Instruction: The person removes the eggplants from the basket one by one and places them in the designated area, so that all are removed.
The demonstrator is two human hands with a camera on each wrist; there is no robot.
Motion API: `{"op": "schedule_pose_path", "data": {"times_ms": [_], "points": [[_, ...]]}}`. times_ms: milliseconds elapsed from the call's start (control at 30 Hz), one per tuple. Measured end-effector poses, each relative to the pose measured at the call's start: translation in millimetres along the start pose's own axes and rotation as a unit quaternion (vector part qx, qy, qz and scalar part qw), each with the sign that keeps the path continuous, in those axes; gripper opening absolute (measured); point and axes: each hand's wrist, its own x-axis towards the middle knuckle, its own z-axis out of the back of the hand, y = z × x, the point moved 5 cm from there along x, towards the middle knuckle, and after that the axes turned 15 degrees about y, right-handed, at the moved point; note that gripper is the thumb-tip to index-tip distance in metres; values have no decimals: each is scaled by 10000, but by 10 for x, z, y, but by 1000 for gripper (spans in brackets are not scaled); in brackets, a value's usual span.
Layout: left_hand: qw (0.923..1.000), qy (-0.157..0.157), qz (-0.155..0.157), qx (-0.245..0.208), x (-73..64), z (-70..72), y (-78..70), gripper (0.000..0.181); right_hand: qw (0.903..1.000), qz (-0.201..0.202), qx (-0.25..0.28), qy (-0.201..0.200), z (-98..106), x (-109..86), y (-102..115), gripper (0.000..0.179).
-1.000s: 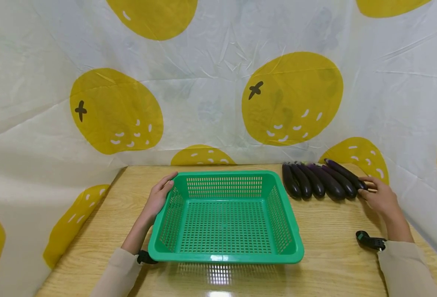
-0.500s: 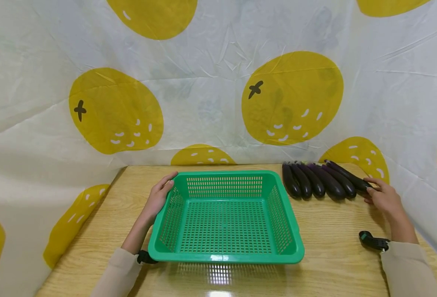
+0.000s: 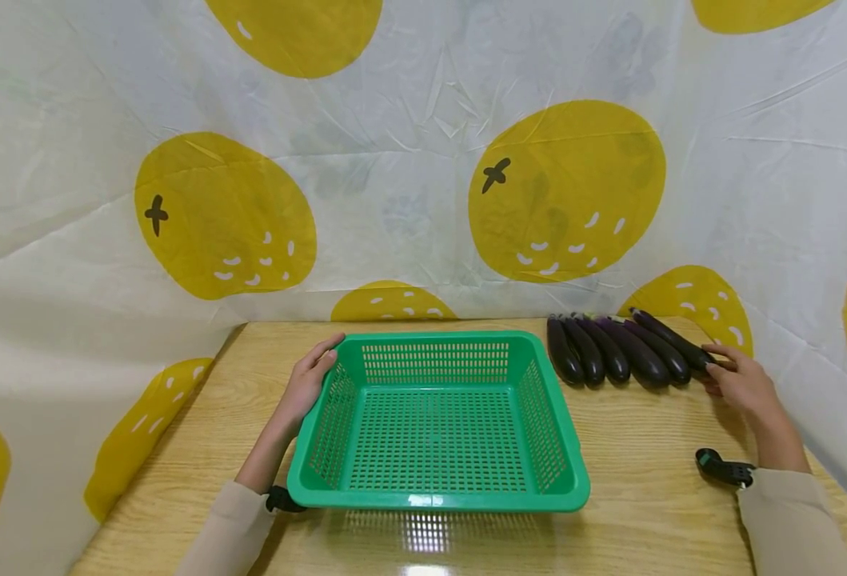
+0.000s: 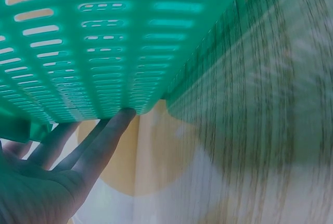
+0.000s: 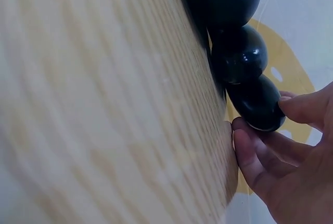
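In the head view my left hand [image 3: 309, 388] holds the left rim of a green plastic basket [image 3: 433, 501] near its far corner. The left wrist view shows the fingers [image 4: 106, 143] stretched along the basket's slotted outer wall [image 4: 104, 52]; the thumb's tip is hidden there. At the right, several dark purple eggplants [image 3: 642, 356] lie side by side. My right hand [image 3: 745, 386] pinches the near, rounded end of the rightmost eggplant [image 3: 671, 336]. From the right wrist, the thumb sits on one side of that eggplant [image 5: 257, 101] and the fingers curl beneath it.
All of this stands on a wood-grain table [image 3: 632, 448]. A white cloth [image 3: 409, 184] printed with yellow fruit hangs behind and along both sides. Dark wrist devices show near both sleeves, one beside the right forearm [image 3: 725, 470].
My right hand has shifted slightly right, and the near end of the rightmost eggplant has swung a little away from its neighbour. The left hand and basket stay where they were.
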Motion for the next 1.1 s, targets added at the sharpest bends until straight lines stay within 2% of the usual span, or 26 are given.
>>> {"op": "schedule_pose_path", "data": {"times_ms": [633, 767, 900, 1000, 1100], "points": [[9998, -42, 6, -179, 19, -6, 21, 47, 9996, 159, 175, 149, -3, 30, -27, 59], [9999, -47, -4, -157, 19, -5, 24, 47, 9981, 33, -164, 597, 54, 17, 36, 65], [9999, -35, -26, -140, 17, -10, 23, 47, 9914, -165, -675, 1106, 130, -29, 176, 73], [9999, -47, -26, -113, 16, -8, 19, 47, 9864, -319, -1085, 1191, 182, -60, 259, 78], [10000, -66, -6, -39, 12, 0, 19, 48, 9846, -365, -1345, 1052, 240, -80, 312, 79]]}}
